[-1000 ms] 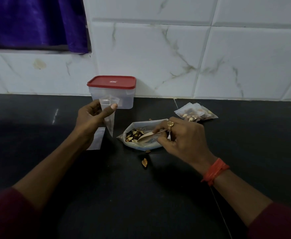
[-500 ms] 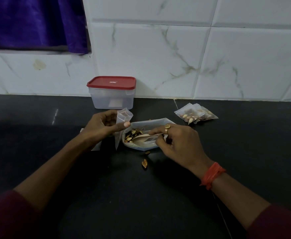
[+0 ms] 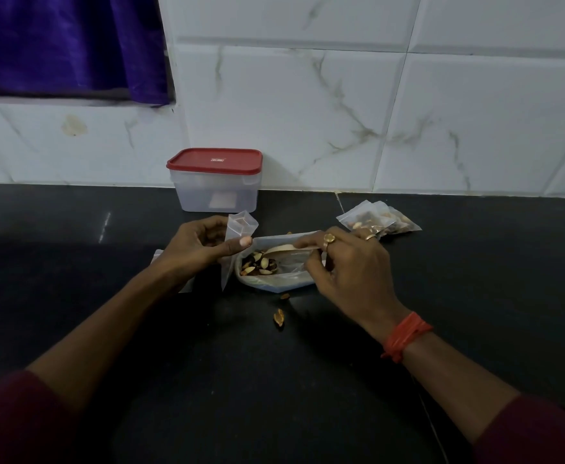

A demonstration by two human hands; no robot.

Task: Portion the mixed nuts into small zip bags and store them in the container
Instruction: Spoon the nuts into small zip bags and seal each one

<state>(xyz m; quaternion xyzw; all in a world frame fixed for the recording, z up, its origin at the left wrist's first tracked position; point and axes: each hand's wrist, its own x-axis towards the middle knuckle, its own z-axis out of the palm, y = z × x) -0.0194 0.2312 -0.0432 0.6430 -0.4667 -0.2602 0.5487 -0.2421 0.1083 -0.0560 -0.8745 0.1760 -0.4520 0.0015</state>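
A large clear bag of mixed nuts (image 3: 274, 274) lies open on the black counter. My right hand (image 3: 344, 262) grips a wooden spoon (image 3: 279, 252) whose bowl sits inside that bag, over the nuts. My left hand (image 3: 200, 244) pinches a small empty zip bag (image 3: 239, 226) upright, right beside the big bag's left edge. Filled small zip bags (image 3: 379, 221) lie to the right, behind my right hand. A clear container with a red lid (image 3: 215, 179), closed, stands against the tiled wall.
Two loose nuts (image 3: 279, 318) lie on the counter just in front of the big bag. More empty small bags (image 3: 158, 257) show under my left wrist. A purple curtain (image 3: 66, 45) hangs at the upper left.
My left hand has lowered the small empty bag from in front of the container down to the big bag's left edge. My right hand has shifted slightly with the spoon in the nuts.
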